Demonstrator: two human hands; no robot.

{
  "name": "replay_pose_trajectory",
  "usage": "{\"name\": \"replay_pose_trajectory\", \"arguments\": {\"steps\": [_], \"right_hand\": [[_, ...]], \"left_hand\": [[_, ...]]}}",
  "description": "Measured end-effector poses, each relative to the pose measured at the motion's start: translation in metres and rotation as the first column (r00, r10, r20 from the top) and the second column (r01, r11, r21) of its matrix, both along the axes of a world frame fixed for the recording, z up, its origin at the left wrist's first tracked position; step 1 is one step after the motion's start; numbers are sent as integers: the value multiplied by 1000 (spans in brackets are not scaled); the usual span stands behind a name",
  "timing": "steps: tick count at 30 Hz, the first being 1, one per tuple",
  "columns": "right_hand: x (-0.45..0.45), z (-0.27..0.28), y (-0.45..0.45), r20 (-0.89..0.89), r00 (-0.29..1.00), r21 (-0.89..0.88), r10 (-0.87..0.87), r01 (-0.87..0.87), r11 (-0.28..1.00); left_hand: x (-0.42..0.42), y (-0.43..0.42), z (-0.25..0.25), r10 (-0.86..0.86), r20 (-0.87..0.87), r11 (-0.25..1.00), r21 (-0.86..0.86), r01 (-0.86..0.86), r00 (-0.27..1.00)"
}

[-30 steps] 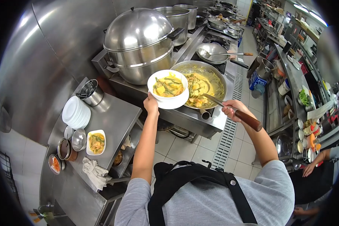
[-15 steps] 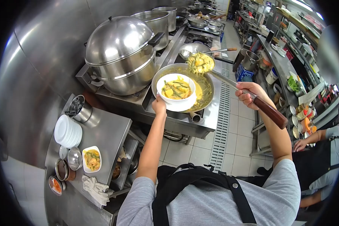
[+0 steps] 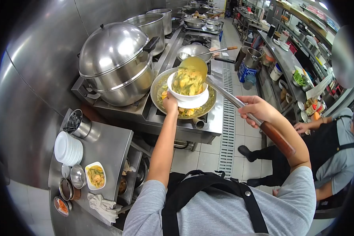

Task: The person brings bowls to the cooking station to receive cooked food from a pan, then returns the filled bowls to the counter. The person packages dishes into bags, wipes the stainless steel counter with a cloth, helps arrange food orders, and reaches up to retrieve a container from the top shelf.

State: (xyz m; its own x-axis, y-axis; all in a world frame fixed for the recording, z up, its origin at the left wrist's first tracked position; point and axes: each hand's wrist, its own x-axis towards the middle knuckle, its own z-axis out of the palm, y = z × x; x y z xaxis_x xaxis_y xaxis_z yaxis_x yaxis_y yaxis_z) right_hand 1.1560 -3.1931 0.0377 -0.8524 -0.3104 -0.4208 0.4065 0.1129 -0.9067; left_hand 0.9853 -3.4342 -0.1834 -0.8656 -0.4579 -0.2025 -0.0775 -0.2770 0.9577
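Note:
My left hand (image 3: 170,104) grips a white bowl (image 3: 181,96) with a white plate (image 3: 195,103) under it, held above a wide pan (image 3: 155,94) on the stove. In my right hand (image 3: 257,110) is a long metal ladle (image 3: 195,64) with a brown wooden handle. The ladle's head is tipped over the bowl, and yellow curry (image 3: 187,80) with green vegetable pieces spills from it into the bowl. More yellow sauce and chunks lie in the pan below. My fingers under the bowl are partly hidden.
A large domed steamer (image 3: 116,55) stands left of the pan. On the steel side table (image 3: 110,141) are stacked white plates (image 3: 69,148), a filled white dish (image 3: 95,176) and a cloth (image 3: 103,206). Another person (image 3: 326,153) is at the right, beyond the floor grate (image 3: 226,153).
The ladle has come down and left and tilted, tipping its curry into the bowl. The view has shifted slightly, and the other person shows more at the right.

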Motion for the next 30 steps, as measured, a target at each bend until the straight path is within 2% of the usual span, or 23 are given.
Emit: {"name": "replay_pose_trajectory", "arguments": {"steps": [2, 3, 4, 6, 7, 9, 13, 15, 16, 18, 19, 21, 22, 24, 26, 28, 30], "right_hand": [[4, -7, -2, -131, 989, 175, 71, -47, 983], [7, -9, -5, -162, 983, 245, 82, -40, 969], [10, -8, -7, -161, 984, 243, 82, -41, 969], [16, -2, -11, -236, 957, 493, 167, -30, 870], [19, -1, -12, -236, 957, 491, 167, -31, 870], [23, 1, -14, -345, 906, 621, 245, 25, 783], [26, -9, -12, -429, 861, 660, 274, 92, 745], [24, -23, -5, -592, 730, 657, 342, 192, 729], [24, -25, -2, -591, 730, 658, 342, 190, 729], [23, -28, 4, -643, 594, 715, 484, 238, 658], [24, -27, 3, -644, 592, 714, 485, 238, 658], [28, -25, 0, -615, 685, 616, 389, 111, 780], [27, -21, -2, -615, 686, 615, 389, 109, 781], [19, -12, -5, -348, 930, 378, 117, 26, 925], [-3, -19, -2, -359, 932, 210, 40, 39, 977], [-38, -37, 10, -294, 955, 148, -30, 77, 986], [-75, -67, 20, -241, 970, 178, -21, 65, 982]], "left_hand": [[0, -2, -1, -55, 36, 998, 19, 55, 998], [-1, -2, -4, -13, 3, 1000, 27, 13, 1000], [-2, -3, -7, 30, -30, 999, 35, -29, 999], [-1, -5, -9, 34, -46, 999, 33, -33, 998], [1, -6, -8, 39, -63, 999, 34, -37, 997], [2, -7, -5, 49, -70, 998, 46, -46, 996], [8, -10, 2, 64, -54, 996, 58, -61, 996], [13, -11, 6, 56, -58, 995, 90, -51, 997], [16, -11, 7, 49, -63, 992, 123, -41, 997], [16, -12, 4, 57, -73, 989, 138, -46, 996], [15, -13, 2, 63, -85, 987, 153, -50, 994], [15, -15, -2, 55, -92, 987, 158, -40, 994], [17, -17, -3, 44, -96, 986, 163, -28, 994], [22, -19, -4, 52, -89, 984, 173, -36, 995], [25, -26, -9, 65, -80, 982, 182, -50, 995], [26, -36, -21, 31, -78, 988, 153, -19, 996], [33, -42, -24, 70, -95, 983, 177, -52, 993]]}}
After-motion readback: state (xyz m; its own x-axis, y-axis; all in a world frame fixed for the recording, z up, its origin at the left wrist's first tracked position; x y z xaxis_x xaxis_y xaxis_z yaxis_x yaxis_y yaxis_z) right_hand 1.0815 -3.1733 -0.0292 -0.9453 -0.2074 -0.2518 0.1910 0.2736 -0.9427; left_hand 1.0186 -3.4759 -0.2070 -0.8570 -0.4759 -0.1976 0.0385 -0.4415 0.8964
